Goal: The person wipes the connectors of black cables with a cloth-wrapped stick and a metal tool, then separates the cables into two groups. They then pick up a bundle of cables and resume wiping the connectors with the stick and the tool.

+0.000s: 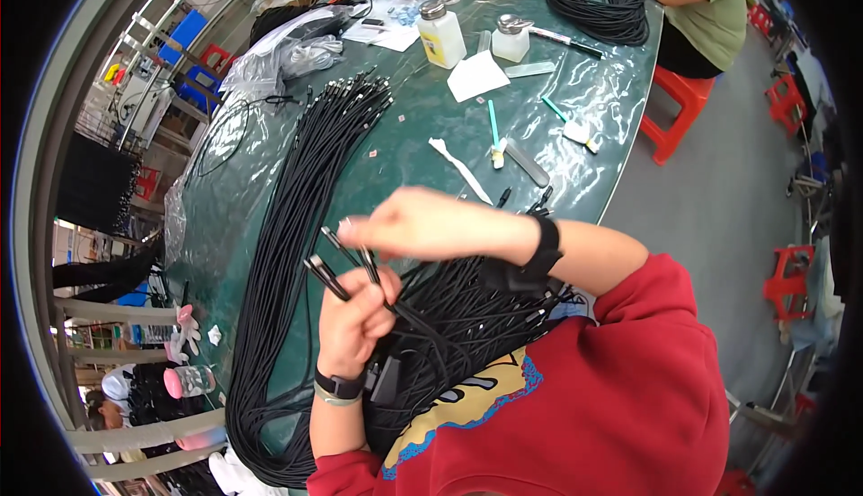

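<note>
Black cable ends (pixel 330 283), in the head view, jut from the left hand (pixel 354 321), which curls round them; the right hand (pixel 409 223) blurs beside them, its hold impossible to tell. Green tabletop (pixel 400 154) spreads ahead, from a long cable bundle (pixel 292 195) to its curved right edge (pixel 632 125).

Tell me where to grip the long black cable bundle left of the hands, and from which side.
I'd grip around the long black cable bundle at its gathered middle, short of the fanned-out connector ends. Come from the right, over the table; plastic bags lie at its far left.
</note>
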Tool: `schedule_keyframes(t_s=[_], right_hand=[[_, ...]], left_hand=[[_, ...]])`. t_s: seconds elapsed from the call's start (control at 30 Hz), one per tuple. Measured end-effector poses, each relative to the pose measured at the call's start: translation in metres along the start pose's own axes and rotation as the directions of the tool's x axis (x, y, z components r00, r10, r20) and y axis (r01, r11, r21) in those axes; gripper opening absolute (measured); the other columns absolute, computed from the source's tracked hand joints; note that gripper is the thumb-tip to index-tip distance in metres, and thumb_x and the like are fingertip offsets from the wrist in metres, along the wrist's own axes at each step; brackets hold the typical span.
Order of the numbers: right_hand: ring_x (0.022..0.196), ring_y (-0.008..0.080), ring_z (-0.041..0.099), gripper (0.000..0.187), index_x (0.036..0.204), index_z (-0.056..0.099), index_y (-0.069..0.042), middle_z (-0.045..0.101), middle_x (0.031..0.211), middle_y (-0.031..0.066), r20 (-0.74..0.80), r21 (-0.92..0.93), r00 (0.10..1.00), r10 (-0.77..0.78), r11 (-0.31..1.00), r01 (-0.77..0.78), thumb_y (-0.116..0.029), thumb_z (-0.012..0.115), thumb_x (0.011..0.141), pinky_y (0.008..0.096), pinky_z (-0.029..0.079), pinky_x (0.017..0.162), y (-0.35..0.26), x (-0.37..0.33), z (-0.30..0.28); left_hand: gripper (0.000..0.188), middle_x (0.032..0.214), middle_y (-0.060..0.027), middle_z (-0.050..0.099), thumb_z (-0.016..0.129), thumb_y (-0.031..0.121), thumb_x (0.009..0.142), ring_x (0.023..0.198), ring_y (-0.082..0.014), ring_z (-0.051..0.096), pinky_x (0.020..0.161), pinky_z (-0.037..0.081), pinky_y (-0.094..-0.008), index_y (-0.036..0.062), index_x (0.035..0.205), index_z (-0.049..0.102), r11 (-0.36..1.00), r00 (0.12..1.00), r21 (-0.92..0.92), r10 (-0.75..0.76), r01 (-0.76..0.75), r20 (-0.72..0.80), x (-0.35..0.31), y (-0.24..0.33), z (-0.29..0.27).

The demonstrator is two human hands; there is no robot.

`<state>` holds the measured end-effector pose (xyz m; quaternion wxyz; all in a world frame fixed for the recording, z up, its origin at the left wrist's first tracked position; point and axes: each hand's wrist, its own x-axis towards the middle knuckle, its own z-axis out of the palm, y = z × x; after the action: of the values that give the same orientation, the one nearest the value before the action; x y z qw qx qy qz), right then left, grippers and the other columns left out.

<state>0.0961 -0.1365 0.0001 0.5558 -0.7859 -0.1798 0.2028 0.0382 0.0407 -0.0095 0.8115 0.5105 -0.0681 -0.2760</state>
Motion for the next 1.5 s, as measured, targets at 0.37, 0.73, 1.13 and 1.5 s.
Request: schedule_keyframes(t_s=[0.37,0.73,1.13,1.5], right_hand=[[0.065,0.0264,0.058,0.027,0.070,0.060,-0.002,0.059,0.066,0.0133,-0.485,-0.661,0.872,0.074,0.621,-0.421,-0.027,0.065,0.063,0.0329,0.045,0.058,0.092,-0.008,-0.115],[0.059,0.0190,0.058,0.022,0.069,0.056,-0.001,0.057,0.064,0.0098,-0.349,-0.585,0.936,0.052,0.768,-0.261,-0.021,0.063,0.068,0.0290,0.044,0.053,0.076,-0.004,-0.104],[0.070,0.0121,0.060,0.016,0.089,0.052,0.003,0.057,0.079,0.0064,-0.267,0.382,0.913,-0.309,0.836,0.395,0.003,0.058,0.075,0.0219,0.049,0.057,-0.011,-0.023,-0.001],[0.065,0.0118,0.055,0.022,0.091,0.055,-0.001,0.056,0.079,0.0057,-0.245,-0.120,0.785,-0.569,0.822,0.557,0.002,0.062,0.070,0.0221,0.044,0.056,-0.005,-0.011,-0.001]], left_hand=[[0.021,0.077,-0.0038,0.054,0.049,0.006,0.085,0.039,0.0008,0.025,0.035,0.020,-0.0141,0.0018,0.105,0.053,0.970,0.983,-0.245,-0.054,0.010,-0.177,0.021,-0.017,-0.019],[0.021,0.074,-0.0044,0.056,0.055,0.004,0.081,0.040,0.0004,0.028,0.035,0.020,-0.0146,-0.0007,0.101,0.055,0.985,0.950,-0.174,-0.044,-0.011,-0.308,0.016,-0.011,-0.008],[0.031,0.072,-0.0028,0.057,0.059,0.000,0.077,0.043,0.0007,0.032,0.037,0.019,-0.0155,-0.0011,0.107,0.053,0.998,0.921,-0.013,0.052,-0.062,-0.385,-0.004,0.001,0.016],[0.030,0.070,-0.0015,0.056,0.061,-0.002,0.075,0.043,0.0002,0.033,0.037,0.020,-0.0159,-0.0022,0.104,0.055,0.997,0.914,0.059,0.075,-0.056,-0.399,-0.005,0.001,0.014]])
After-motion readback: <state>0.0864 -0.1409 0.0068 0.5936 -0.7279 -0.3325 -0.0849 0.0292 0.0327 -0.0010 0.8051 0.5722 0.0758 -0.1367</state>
